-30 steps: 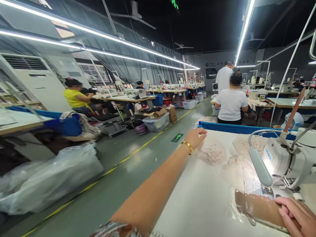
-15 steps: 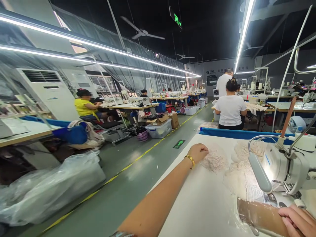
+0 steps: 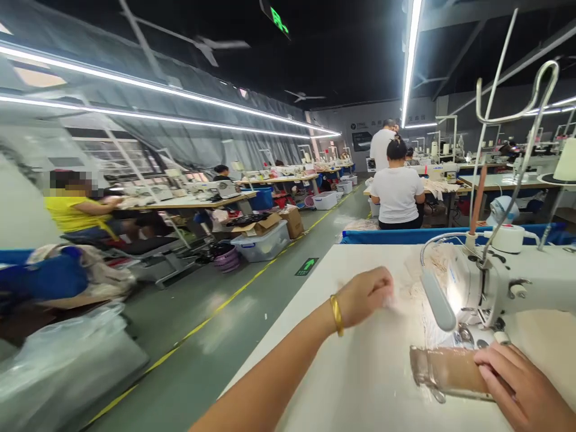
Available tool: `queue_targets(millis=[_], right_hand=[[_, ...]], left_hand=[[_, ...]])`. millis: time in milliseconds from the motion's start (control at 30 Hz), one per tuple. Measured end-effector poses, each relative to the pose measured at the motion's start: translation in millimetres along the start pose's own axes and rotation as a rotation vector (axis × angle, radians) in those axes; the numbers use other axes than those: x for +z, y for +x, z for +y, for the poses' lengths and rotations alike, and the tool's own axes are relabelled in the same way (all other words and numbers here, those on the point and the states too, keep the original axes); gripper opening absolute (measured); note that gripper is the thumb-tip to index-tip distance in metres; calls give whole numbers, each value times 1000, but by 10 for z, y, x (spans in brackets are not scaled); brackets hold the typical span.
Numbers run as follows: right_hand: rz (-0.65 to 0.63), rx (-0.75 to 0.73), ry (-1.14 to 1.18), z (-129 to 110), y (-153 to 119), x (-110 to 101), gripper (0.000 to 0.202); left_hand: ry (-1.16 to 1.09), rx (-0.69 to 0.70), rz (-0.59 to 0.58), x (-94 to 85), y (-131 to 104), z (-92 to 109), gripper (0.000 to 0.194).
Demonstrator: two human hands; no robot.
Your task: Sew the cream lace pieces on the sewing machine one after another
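Observation:
My left hand (image 3: 366, 294) is over the white sewing table (image 3: 333, 366), fingers curled together, a gold bangle (image 3: 336, 315) at its wrist. Something pale and blurred is at its fingertips; I cannot make out what. Beyond it, pale lacy fabric (image 3: 434, 270) lies beside the head of the sewing machine (image 3: 468, 288). My right hand (image 3: 524, 375) bends its closed fingers over the right end of a brown, tape-covered plate (image 3: 454, 369) in front of the needle area. Whatever is under those fingers is hidden. White strips of fabric (image 3: 434, 327) lie behind the plate's left end.
A grey lamp arm (image 3: 437, 300) and metal thread guides rise near the machine. Blue cloth (image 3: 382, 236) edges the table's far side. Left runs an aisle with a yellow line, a clear plastic bag (image 3: 67, 366) and a storage bin (image 3: 263, 243). Several people sit at other machines.
The view has swung right. My left hand has moved from the round lacy piece toward the machine, and that piece no longer shows at its old spot. My right hand stays by the brown plate.

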State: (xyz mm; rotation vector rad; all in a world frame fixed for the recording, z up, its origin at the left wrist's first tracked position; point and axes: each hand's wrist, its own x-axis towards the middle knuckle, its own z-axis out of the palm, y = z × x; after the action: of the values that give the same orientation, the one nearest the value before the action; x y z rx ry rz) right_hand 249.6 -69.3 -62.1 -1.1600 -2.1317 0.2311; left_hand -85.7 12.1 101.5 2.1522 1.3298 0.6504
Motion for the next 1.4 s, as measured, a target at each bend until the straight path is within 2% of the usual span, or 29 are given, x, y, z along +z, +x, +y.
queue_targets(millis=[100, 167, 200, 267, 367, 500, 700, 933, 1067, 1167, 1300, 1333, 1400], right_hand=[[-202, 155, 313, -408, 123, -276, 28], [-268, 226, 573, -585, 208, -417, 38], [-286, 244, 673, -631, 237, -458, 44], [-347, 301, 816, -645, 259, -471, 52], [-325, 403, 796, -569, 233, -371, 49], [-196, 500, 672, -504, 222, -252, 37], [-171, 535, 636, -583, 245, -298, 26], [-156, 495, 647, -568, 247, -310, 26], [-123, 475, 690, -539, 238, -301, 30], [-131, 496, 710, -669, 202, -379, 30], [-254, 490, 692, -1007, 162, -497, 27], [-262, 469, 644, -1068, 165, -488, 26], [-217, 402, 469, -1108, 184, -403, 28]], left_hand=[[-182, 188, -399, 290, -206, 406, 19], [-264, 255, -549, 471, -241, 535, 21], [-286, 259, -578, 559, -227, 553, 22], [-306, 224, -567, 719, -162, 521, 23], [-292, 144, -515, 882, -64, 409, 28], [-315, 19, -486, 978, -39, 332, 36], [-429, -55, -403, 1115, -53, 360, 35], [-447, -58, -374, 1161, -46, 307, 34], [-455, -53, -370, 1144, -64, 349, 34], [-479, -24, -437, 972, -131, 433, 37], [-425, 8, -672, 632, -186, 533, 36], [-373, 30, -685, 590, -161, 542, 33], [-220, 89, -621, 614, -54, 531, 26]])
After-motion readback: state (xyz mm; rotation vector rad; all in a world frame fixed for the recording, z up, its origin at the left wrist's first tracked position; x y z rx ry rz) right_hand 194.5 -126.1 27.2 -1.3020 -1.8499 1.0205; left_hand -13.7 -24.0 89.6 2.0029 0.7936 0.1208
